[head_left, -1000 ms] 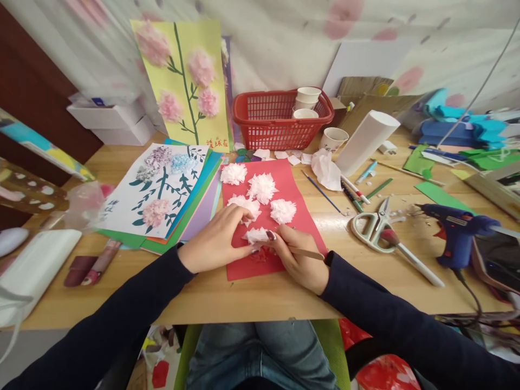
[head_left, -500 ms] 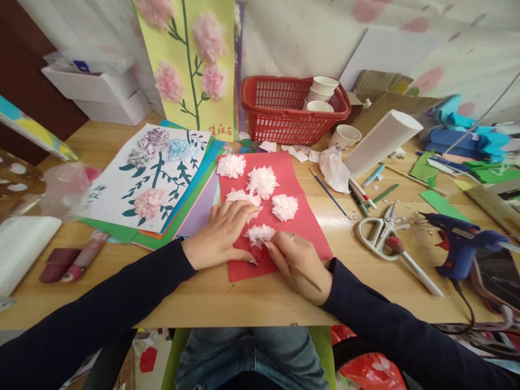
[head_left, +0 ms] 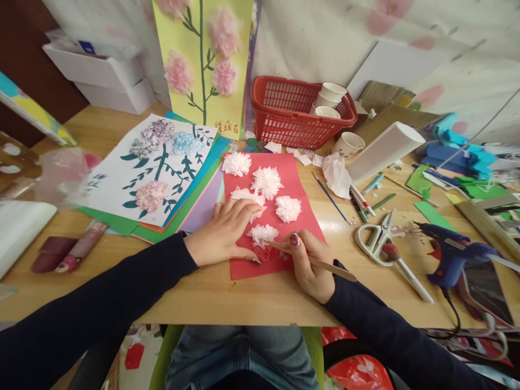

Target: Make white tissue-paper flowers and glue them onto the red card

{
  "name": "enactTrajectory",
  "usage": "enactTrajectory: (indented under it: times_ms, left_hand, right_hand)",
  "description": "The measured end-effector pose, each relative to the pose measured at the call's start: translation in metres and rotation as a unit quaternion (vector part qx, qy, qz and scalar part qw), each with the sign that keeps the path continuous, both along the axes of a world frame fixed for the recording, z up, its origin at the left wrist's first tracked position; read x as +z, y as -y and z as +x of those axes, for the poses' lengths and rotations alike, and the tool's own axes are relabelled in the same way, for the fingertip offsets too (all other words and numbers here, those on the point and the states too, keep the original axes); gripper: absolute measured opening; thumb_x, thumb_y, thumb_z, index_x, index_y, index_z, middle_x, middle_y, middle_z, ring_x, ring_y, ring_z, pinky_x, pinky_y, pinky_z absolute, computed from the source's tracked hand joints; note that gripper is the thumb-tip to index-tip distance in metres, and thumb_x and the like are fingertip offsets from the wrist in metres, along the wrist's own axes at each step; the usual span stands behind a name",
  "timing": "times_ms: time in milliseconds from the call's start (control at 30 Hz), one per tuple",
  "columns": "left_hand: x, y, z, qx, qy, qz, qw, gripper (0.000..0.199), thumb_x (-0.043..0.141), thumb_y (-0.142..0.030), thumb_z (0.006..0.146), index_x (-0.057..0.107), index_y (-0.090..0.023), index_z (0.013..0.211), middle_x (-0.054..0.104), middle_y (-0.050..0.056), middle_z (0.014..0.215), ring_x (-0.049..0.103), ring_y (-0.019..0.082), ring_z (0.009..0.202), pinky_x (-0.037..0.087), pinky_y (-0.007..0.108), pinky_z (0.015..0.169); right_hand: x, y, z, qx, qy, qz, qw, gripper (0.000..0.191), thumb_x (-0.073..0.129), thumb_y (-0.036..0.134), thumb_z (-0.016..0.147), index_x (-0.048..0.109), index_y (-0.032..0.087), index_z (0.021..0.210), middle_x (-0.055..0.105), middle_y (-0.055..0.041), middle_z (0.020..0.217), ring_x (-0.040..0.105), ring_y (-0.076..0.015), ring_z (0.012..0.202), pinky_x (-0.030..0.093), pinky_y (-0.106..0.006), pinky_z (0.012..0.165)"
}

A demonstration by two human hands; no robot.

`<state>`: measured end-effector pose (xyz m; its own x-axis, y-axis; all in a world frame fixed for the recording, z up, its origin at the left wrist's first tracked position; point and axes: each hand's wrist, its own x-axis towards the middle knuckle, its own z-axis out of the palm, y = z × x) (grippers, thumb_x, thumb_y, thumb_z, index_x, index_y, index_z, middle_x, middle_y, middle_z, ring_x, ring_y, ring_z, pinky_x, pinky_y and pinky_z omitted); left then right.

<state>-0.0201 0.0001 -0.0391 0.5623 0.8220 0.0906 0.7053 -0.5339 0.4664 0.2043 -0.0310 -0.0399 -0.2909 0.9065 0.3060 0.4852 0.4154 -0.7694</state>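
A red sheet of paper (head_left: 298, 184) lies on the desk with several white ruffled paper flowers (head_left: 266, 182) on it. My left hand (head_left: 227, 227) rests flat across the sheet's left edge, fingers stretched out, beside the flowers. In my right hand (head_left: 312, 265) is a thin wooden stick (head_left: 331, 268), held between thumb and fingers. Its tip touches or lies just beside the lowest white flower (head_left: 263, 235); which of the two I cannot tell. A shiny patch of what looks like glue (head_left: 266, 254) shows on the red paper below that flower.
At right lie scissors (head_left: 374, 238), a brush (head_left: 408, 271) and a blue glue gun (head_left: 450, 252). A red basket (head_left: 284, 127) with paper cups stands behind. Left is a flower picture (head_left: 117, 162) on coloured sheets; a yellow flower panel (head_left: 190, 65) stands at the back.
My right hand has turned and drawn back to the right, so the wooden stick now shows along its length. My left hand stays on the sheet. The view has shifted slightly.
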Motion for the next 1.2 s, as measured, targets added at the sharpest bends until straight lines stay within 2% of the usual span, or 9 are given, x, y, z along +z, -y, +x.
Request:
enactTrajectory:
  times_ms: [267,333,500,600,700,800,967,1067,1200]
  left_hand:
    - [0.001,0.001,0.001,0.004,-0.011,0.001,1.0,0.088,0.071,-0.066,0.072,0.037,-0.021,0.139,0.046,0.019,0.143,0.04,0.039,0.13,0.032,0.052,0.102]
    - [0.001,0.001,0.001,0.002,-0.01,0.0,1.0,0.086,0.07,-0.067,0.074,0.038,-0.022,0.139,0.046,0.018,0.144,0.04,0.038,0.13,0.032,0.052,0.102]
    - [0.004,0.0,0.001,0.007,-0.011,-0.019,1.0,0.087,0.072,-0.065,0.073,0.04,-0.018,0.139,0.046,0.019,0.143,0.04,0.039,0.129,0.032,0.051,0.103]
    - [0.004,0.0,0.001,0.005,-0.007,-0.019,1.0,0.087,0.071,-0.066,0.072,0.041,-0.02,0.139,0.046,0.018,0.142,0.041,0.039,0.129,0.033,0.052,0.103]
    - [0.002,-0.001,0.001,0.001,-0.004,-0.007,1.0,0.086,0.071,-0.067,0.073,0.04,-0.023,0.14,0.046,0.016,0.142,0.041,0.038,0.127,0.033,0.052,0.103]
    - [0.001,-0.001,0.001,0.003,-0.011,0.007,1.0,0.087,0.073,-0.065,0.071,0.04,-0.023,0.14,0.046,0.016,0.142,0.042,0.037,0.127,0.033,0.051,0.103]
    - [0.002,-0.001,-0.001,-0.005,-0.022,0.016,1.0,0.086,0.077,-0.062,0.069,0.043,-0.024,0.138,0.047,0.016,0.142,0.042,0.037,0.128,0.033,0.051,0.103]
    - [0.004,0.002,0.0,0.001,-0.017,0.017,1.0,0.083,0.079,-0.06,0.068,0.047,-0.022,0.134,0.049,0.016,0.14,0.043,0.037,0.128,0.033,0.052,0.103]
    - [0.008,0.006,0.009,0.049,0.012,0.037,0.998,0.068,0.08,-0.049,0.072,0.053,-0.021,0.128,0.054,0.013,0.134,0.045,0.034,0.126,0.034,0.05,0.104]
  right_hand:
    - [-0.001,-0.005,-0.005,0.039,0.058,0.005,0.998,0.033,0.042,0.031,0.102,0.046,0.023,0.07,0.057,-0.0008,0.059,0.051,-0.0138,0.051,0.038,-0.027,0.052]
    - [0.001,-0.005,-0.005,0.045,0.086,0.024,0.995,0.032,0.041,0.027,0.101,0.042,0.024,0.07,0.053,0.0006,0.058,0.047,-0.0135,0.049,0.035,-0.027,0.052]
    - [0.007,-0.007,-0.009,0.091,0.129,0.127,0.979,0.032,0.038,0.019,0.099,0.033,0.025,0.068,0.047,0.0001,0.06,0.043,-0.0162,0.056,0.034,-0.029,0.057]
    - [0.008,-0.012,-0.014,0.081,0.121,0.113,0.983,0.034,0.038,0.021,0.099,0.031,0.025,0.066,0.045,0.0004,0.059,0.042,-0.016,0.056,0.035,-0.03,0.058]
    - [0.006,-0.017,-0.018,0.037,0.039,0.002,0.999,0.039,0.039,0.032,0.101,0.035,0.024,0.063,0.047,0.0014,0.056,0.043,-0.0142,0.052,0.034,-0.028,0.053]
    - [0.002,-0.02,-0.018,-0.001,-0.091,-0.082,0.992,0.045,0.042,0.048,0.099,0.045,0.022,0.062,0.052,0.0012,0.054,0.048,-0.0133,0.049,0.036,-0.026,0.05]
    - [-0.001,-0.023,-0.012,-0.093,-0.266,-0.1,0.954,0.051,0.052,0.059,0.09,0.054,0.021,0.057,0.049,0.0024,0.042,0.044,-0.0128,0.04,0.035,-0.027,0.044]
    - [-0.002,-0.029,-0.005,-0.124,-0.322,-0.092,0.934,0.053,0.05,0.056,0.09,0.052,0.022,0.05,0.045,0.0023,0.037,0.041,-0.012,0.036,0.031,-0.027,0.041]
    - [-0.004,-0.033,0.004,-0.175,-0.373,-0.066,0.909,0.054,0.045,0.053,0.091,0.042,0.024,0.045,0.034,0.0041,0.034,0.032,-0.0114,0.034,0.025,-0.027,0.04]
